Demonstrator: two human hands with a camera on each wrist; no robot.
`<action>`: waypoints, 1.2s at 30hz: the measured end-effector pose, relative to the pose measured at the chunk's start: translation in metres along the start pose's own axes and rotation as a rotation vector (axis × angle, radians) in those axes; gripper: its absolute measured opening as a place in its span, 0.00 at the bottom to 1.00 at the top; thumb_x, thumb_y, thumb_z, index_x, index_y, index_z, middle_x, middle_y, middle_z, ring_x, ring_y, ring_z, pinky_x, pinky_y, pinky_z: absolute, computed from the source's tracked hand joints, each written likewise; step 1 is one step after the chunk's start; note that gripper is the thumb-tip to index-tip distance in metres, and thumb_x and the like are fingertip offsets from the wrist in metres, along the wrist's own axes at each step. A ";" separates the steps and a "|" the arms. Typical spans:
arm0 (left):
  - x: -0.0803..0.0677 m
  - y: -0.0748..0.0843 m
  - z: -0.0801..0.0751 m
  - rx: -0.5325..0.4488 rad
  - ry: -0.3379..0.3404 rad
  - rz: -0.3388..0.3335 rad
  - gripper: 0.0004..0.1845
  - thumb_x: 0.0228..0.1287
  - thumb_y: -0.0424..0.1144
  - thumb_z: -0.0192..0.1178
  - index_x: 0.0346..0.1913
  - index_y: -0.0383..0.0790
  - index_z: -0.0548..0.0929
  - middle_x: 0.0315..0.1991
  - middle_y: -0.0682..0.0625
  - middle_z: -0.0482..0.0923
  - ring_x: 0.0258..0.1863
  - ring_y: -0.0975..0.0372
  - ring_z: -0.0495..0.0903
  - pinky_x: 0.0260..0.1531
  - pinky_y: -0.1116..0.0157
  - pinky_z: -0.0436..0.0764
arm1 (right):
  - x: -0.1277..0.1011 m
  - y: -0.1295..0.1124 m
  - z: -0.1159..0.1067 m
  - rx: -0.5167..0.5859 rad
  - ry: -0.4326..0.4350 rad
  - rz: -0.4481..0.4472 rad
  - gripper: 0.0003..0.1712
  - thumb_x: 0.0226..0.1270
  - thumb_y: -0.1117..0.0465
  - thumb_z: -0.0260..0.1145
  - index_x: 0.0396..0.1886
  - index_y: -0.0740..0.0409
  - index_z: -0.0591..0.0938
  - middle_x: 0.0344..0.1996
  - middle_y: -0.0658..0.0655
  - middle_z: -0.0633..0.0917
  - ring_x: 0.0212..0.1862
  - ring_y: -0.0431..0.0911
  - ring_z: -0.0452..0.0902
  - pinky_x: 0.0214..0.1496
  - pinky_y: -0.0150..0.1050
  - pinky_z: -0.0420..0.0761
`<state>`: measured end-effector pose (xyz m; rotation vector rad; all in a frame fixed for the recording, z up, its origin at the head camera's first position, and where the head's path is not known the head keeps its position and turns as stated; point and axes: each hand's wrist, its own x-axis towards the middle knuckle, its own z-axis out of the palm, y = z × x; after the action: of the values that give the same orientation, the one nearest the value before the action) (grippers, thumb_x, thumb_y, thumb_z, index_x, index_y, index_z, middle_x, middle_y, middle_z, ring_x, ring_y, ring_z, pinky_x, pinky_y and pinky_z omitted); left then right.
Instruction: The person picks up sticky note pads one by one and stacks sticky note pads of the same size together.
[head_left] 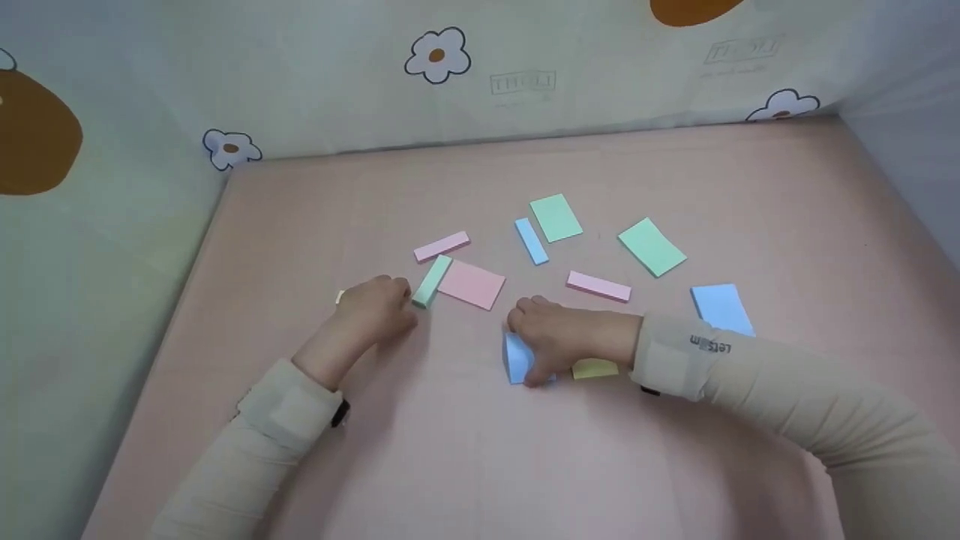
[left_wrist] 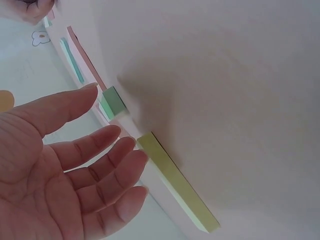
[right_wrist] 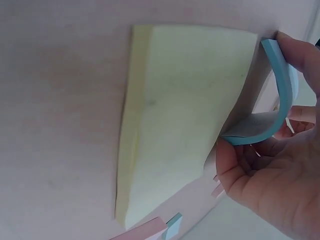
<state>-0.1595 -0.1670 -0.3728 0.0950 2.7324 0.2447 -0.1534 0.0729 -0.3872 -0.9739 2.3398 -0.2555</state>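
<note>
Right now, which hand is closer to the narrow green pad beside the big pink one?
Left. The left hand lies open with its fingertips right at the near end of the narrow green pad. The right hand is farther off, gripping a bent blue pad.

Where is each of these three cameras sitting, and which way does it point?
Head: looks down at the pink table; both hands and sleeves show.
Left wrist: looks past the open left hand at a yellow pad.
Right wrist: right hand bends a blue pad beside a yellow one.
Shared: the blue pad appears under the right hand in head view.
</note>
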 end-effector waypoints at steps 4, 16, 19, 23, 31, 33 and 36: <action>-0.001 -0.001 0.000 -0.003 0.000 0.011 0.14 0.57 0.35 0.54 0.45 0.31 0.77 0.30 0.44 0.73 0.27 0.57 0.69 0.26 0.65 0.68 | -0.001 0.000 0.001 0.019 0.005 -0.001 0.35 0.52 0.54 0.68 0.57 0.61 0.67 0.47 0.57 0.73 0.48 0.47 0.67 0.51 0.42 0.73; -0.005 0.000 -0.003 0.011 -0.003 0.020 0.19 0.57 0.37 0.56 0.50 0.31 0.76 0.39 0.40 0.77 0.33 0.54 0.74 0.38 0.57 0.76 | -0.004 0.004 -0.003 0.004 0.042 -0.057 0.25 0.52 0.59 0.65 0.50 0.65 0.73 0.42 0.59 0.77 0.42 0.49 0.71 0.47 0.43 0.75; -0.005 0.001 -0.003 0.013 -0.001 0.027 0.18 0.57 0.37 0.56 0.50 0.31 0.76 0.39 0.41 0.77 0.33 0.55 0.73 0.38 0.58 0.75 | -0.005 0.006 -0.006 0.009 0.045 -0.046 0.26 0.52 0.59 0.65 0.50 0.65 0.73 0.42 0.58 0.77 0.42 0.49 0.71 0.46 0.44 0.75; -0.005 0.003 -0.001 0.005 0.005 0.038 0.18 0.58 0.37 0.56 0.49 0.31 0.76 0.38 0.41 0.77 0.31 0.55 0.72 0.36 0.60 0.75 | -0.009 0.009 -0.012 0.008 0.046 -0.015 0.27 0.53 0.57 0.66 0.52 0.64 0.73 0.44 0.58 0.77 0.44 0.49 0.71 0.47 0.44 0.75; -0.007 0.004 -0.002 -0.011 0.022 0.038 0.16 0.59 0.38 0.56 0.48 0.32 0.76 0.35 0.42 0.76 0.30 0.56 0.72 0.33 0.61 0.74 | -0.026 0.026 -0.021 -0.017 0.064 -0.017 0.29 0.52 0.54 0.68 0.51 0.65 0.73 0.43 0.58 0.77 0.43 0.48 0.72 0.46 0.42 0.76; -0.007 0.003 -0.002 -0.019 0.021 0.040 0.16 0.59 0.38 0.55 0.48 0.32 0.76 0.34 0.43 0.76 0.29 0.56 0.71 0.32 0.62 0.73 | -0.031 0.031 -0.020 -0.020 0.073 -0.022 0.28 0.52 0.55 0.68 0.50 0.66 0.74 0.42 0.58 0.77 0.43 0.48 0.73 0.46 0.42 0.76; -0.006 0.004 -0.001 -0.029 0.016 0.053 0.17 0.59 0.37 0.55 0.50 0.32 0.75 0.36 0.43 0.76 0.29 0.56 0.71 0.31 0.63 0.73 | -0.038 0.039 -0.016 -0.043 0.088 -0.028 0.26 0.52 0.57 0.67 0.49 0.66 0.74 0.41 0.58 0.77 0.42 0.48 0.73 0.45 0.42 0.76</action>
<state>-0.1540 -0.1639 -0.3683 0.1583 2.7433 0.3013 -0.1641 0.1265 -0.3723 -1.0362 2.4220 -0.2647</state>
